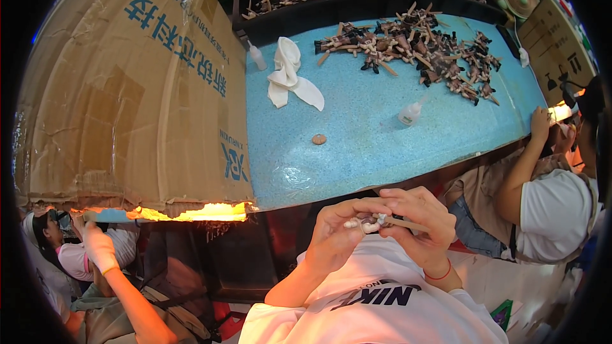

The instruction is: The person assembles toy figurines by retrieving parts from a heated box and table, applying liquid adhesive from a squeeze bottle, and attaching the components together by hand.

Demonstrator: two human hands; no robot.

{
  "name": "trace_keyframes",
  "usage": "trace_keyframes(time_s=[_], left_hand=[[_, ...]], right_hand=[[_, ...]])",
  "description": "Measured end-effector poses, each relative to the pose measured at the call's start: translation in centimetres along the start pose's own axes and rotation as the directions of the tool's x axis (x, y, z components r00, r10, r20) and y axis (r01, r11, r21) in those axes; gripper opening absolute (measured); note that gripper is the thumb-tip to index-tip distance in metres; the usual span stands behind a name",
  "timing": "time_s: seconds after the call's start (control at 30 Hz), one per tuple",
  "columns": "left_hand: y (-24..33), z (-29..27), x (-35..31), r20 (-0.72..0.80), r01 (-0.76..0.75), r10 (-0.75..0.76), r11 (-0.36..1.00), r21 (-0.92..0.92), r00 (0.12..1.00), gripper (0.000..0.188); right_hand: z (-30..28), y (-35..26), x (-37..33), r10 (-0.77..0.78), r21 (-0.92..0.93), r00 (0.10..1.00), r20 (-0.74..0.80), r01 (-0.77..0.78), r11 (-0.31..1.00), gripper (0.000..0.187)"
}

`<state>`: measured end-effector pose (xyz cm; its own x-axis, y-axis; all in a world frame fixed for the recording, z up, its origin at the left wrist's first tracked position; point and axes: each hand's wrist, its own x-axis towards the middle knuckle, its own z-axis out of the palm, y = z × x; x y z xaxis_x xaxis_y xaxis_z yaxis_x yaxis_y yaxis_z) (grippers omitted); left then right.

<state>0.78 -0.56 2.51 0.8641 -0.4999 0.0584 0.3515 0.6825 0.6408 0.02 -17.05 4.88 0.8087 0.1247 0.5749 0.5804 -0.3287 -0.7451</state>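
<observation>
Just in front of my chest, past the table's near edge, both hands hold one small doll-like figurine (366,223) with pale limbs and a greyish-purple middle. My left hand (335,232) is closed around its pale end. With my right hand (426,220) I pinch the other end, where a flat tan stick (408,223) runs under the fingers. My fingertips hide part of the figurine. On the blue tabletop (357,165) beyond my hands lies a small tan oval piece (319,139). A small clear squeeze bottle (410,113) stands farther back.
A heap of similar figurines (414,48) covers the far right of the table. Black bins (325,3) stand behind it. A crumpled white cloth (290,76) and another bottle (257,57) lie near the big cardboard panel (134,89) at left. People sit at both sides.
</observation>
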Motion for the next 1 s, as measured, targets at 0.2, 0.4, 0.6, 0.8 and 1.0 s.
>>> trace_keyframes(time_s=[0.2, 0.4, 0.6, 0.8, 1.0], left_hand=[[-0.2, 0.0, -0.1, -0.021, -0.005, 0.005, 1.000, -0.013, 1.000, 0.044], [-0.2, 0.0, 0.0, -0.022, -0.013, 0.013, 1.000, -0.019, 1.000, 0.043], [-0.2, 0.1, -0.1, -0.070, -0.022, 0.026, 0.998, 0.062, 0.997, 0.040], [0.3, 0.9, 0.0, -0.028, -0.163, 0.182, 0.929, 0.333, 0.983, 0.037], [0.9, 0.8, 0.2, 0.101, -0.313, 0.308, 0.787, 0.532, 0.946, 0.042]], right_hand=[[0.0, 0.0, 0.0, -0.017, -0.014, 1.000, -0.016, 0.017, 1.000, 0.041], [0.2, 0.0, 0.0, -0.009, -0.019, 1.000, -0.010, 0.009, 1.000, 0.040], [0.3, 0.1, -0.1, -0.040, 0.001, 0.999, 0.007, 0.040, 0.999, 0.039], [0.8, 0.6, -0.3, -0.036, 0.029, 0.999, 0.001, 0.036, 0.999, 0.031], [1.3, 1.1, -0.5, 0.014, 0.160, 1.000, 0.002, -0.015, 0.987, 0.028]])
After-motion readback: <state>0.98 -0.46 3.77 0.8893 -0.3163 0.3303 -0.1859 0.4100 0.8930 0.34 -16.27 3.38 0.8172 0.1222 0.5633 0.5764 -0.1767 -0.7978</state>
